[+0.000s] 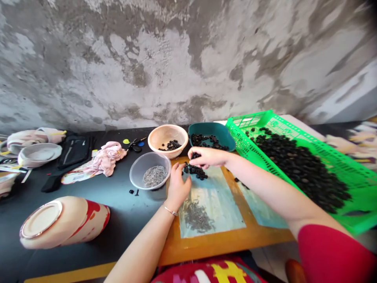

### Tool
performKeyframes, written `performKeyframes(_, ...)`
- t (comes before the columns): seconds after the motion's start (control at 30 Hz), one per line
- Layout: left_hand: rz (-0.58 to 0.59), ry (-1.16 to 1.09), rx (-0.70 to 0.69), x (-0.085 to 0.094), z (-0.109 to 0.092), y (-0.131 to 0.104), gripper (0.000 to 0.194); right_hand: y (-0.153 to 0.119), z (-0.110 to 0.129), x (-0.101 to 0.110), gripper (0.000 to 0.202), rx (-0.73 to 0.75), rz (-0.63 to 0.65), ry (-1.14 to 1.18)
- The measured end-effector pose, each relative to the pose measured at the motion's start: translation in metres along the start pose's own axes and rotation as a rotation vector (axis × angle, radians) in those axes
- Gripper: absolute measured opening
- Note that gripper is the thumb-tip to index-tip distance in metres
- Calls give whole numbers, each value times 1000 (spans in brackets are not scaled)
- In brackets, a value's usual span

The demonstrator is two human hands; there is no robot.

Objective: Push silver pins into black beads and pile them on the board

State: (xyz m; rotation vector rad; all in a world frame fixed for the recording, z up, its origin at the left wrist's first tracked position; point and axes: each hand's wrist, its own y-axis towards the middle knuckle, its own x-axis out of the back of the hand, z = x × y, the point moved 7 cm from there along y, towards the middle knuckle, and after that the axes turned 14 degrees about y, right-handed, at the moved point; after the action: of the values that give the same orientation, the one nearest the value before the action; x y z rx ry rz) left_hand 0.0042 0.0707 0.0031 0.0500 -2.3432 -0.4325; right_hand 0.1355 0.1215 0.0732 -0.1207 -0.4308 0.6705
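The person's right hand (210, 156) is curled around a small clump of black pieces (195, 155), fingers bent inward, just above the far part of a blue sheet (226, 212). The left hand (178, 184), a bracelet (171, 210) at its wrist, has its fingers loosely spread at the left side of a black heap (198, 172) of like pieces; whether it grips any cannot be told. The heap lies towards the sheet's far edge, and a scatter of grey metal fasteners (197, 217) lies nearer its front-left corner. The sheet is set in a wooden board (206, 251) at the front edge of the black bench (123, 212).

Just beyond the board's far-left corner stands a clear bowl (134, 169) of similar fasteners. Behind, towards the bench's back edge, a peach bowl (154, 137) and a teal basin (226, 135) hold black pieces. A green crate (247, 147) on the right carries a large pile of them. Left of the board, a cream-and-red container (70, 222) lies on its side.
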Motion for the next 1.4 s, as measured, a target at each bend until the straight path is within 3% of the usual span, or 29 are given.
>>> performKeyframes(0.07, 31, -57, 34, -7, 2, -3, 59, -5, -18, -10, 17, 15, -117, -193)
performKeyframes(0.2, 71, -138, 75, -17, 5, -8, 69, -4, -39, -32, 15, 67, -306, -360)
performKeyframes(0.4, 66, -199, 117, -26, 10, -9, 74, 1, -44, -54, 20, 58, -400, -549)
performKeyframes(0.77, 80, -250, 132, -30, 9, -11, 79, -14, -30, -60, 36, 125, -343, -593)
performKeyframes(0.93, 92, -434, 208, -34, 20, -7, 85, -31, -30, -40, 56, 191, -327, -376)
performKeyframes(1.1, 63, -557, 289, -34, 25, -8, 78, -51, -60, -16, 79, 20, -401, -282)
performKeyframes(1.23, 47, -553, 316, -35, 27, -11, 73, -56, -73, -22, 99, -64, -374, -280)
performKeyframes(1.4, 8, -540, 309, -33, 29, -11, 71, -46, -65, -42, 82, 25, -363, -263)
